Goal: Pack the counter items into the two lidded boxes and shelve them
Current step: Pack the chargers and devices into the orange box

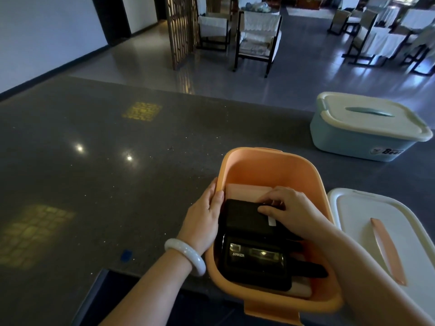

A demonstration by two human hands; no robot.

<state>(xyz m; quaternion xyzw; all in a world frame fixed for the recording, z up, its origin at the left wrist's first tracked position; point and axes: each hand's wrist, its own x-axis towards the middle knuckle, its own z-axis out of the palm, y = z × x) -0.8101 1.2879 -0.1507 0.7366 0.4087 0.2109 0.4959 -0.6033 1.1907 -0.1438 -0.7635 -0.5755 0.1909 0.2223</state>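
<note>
Gripping the orange box (pixel 270 170) by its left rim, the left hand (pixel 203 218) steadies it while the right hand (pixel 288 208) pinches a black pouch (pixel 242 217) inside, above an Anker power bank (pixel 255 260). Right of this box lies its white lid (pixel 367 222); beyond that, the closed blue box (pixel 364 128) on the dark counter (pixel 106 161).

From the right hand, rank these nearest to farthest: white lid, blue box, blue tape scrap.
1. White lid, beside the right hand, on its right.
2. Blue tape scrap, on the counter beyond the left wrist.
3. Blue box, far right, lid on.
Two and three are close.
</note>
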